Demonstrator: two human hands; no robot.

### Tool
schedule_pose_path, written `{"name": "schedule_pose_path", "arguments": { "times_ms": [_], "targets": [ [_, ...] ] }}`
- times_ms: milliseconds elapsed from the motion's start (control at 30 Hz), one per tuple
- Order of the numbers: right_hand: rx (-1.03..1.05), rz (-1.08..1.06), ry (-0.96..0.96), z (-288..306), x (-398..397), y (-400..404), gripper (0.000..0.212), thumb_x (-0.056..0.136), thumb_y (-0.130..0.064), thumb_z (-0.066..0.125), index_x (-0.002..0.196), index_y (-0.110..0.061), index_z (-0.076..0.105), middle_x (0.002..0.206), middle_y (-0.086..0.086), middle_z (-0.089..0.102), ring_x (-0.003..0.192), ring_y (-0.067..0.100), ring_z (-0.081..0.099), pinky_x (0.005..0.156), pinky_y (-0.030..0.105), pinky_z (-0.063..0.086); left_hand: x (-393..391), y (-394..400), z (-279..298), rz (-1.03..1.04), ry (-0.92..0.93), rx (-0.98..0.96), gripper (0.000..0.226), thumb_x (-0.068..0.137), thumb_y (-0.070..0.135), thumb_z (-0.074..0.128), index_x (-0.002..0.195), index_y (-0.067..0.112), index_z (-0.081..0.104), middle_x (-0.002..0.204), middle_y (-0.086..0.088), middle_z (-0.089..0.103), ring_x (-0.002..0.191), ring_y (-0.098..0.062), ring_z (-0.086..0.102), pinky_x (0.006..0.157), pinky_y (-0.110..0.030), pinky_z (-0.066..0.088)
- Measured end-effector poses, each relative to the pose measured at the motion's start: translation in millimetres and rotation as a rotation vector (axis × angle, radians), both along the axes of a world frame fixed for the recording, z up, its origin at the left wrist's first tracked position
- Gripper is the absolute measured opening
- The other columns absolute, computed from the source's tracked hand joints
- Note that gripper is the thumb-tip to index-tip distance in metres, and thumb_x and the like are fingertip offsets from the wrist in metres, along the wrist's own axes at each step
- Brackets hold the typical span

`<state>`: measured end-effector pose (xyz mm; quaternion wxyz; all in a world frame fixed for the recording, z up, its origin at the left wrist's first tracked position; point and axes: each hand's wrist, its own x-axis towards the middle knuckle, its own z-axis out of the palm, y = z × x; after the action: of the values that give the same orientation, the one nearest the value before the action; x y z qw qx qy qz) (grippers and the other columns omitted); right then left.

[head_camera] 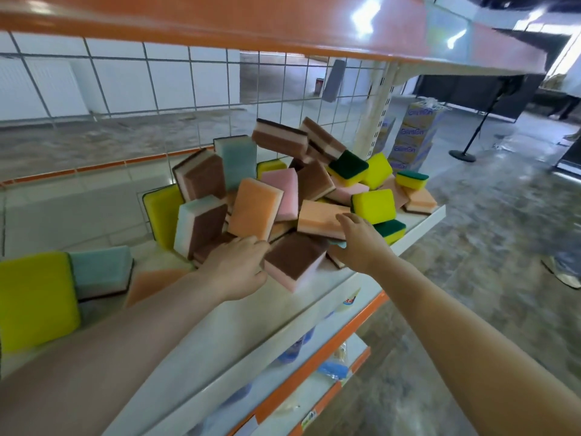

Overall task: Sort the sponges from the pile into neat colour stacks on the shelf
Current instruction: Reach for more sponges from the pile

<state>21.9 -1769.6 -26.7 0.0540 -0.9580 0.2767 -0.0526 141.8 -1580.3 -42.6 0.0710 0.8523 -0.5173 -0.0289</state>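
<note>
I see the pile [301,190] of blocky foam sponges heaped mid-frame on the white shelf [283,313], backed by a wire grid [157,83], with cartons [412,133] at upper right. My left hand [239,265] pinches a brown-topped pink sponge [295,262]; my right hand [361,243] lies flat, fingers straight, on an orange sponge [320,220]. At lower left lie a yellow [34,300] and a teal sponge [100,272].

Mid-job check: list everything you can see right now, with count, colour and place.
pile: many sponges, brown, pink, orange, yellow-green and teal mixed, middle of the shelf
sorted sponges: three colours started, yellow, teal, orange, left end
shelf: one, white, orange-edged tiers above and below
boxes: one stack, blue-printed, on the floor behind
stand: one, black, on the floor at right
left hand: touching a brown-pink sponge
right hand: on an orange sponge
</note>
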Motion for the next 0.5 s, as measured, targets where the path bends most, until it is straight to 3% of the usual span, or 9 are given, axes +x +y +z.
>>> {"name": "schedule_pose_path", "arguments": {
  "times_ms": [200,500],
  "targets": [
    [0.005,0.069,0.04,4,19,-30,0.066,0.085,-0.03,0.058,0.142,-0.01,0.031,0.146,0.01,0.033,0.134,0.029,0.03,0.105,0.036,0.031,1,-12,-1,0.054,-0.007,-0.006,0.023,0.089,0.028,0.045,0.111,0.021,0.05,0.111,0.001,0.051,0.104,-0.022,0.053,0.07,-0.031,0.039],
    [-0.022,0.163,0.088,-4,34,-58,0.069,0.084,-0.043,0.059,0.138,-0.008,0.033,0.145,0.013,0.034,0.131,0.033,0.033,0.102,0.035,0.031,-7,-26,-8,0.169,0.019,0.012,0.034,0.088,0.031,0.047,0.119,0.02,0.05,0.116,-0.001,0.05,0.112,-0.023,0.049,0.085,-0.038,0.045]
  ]
}}
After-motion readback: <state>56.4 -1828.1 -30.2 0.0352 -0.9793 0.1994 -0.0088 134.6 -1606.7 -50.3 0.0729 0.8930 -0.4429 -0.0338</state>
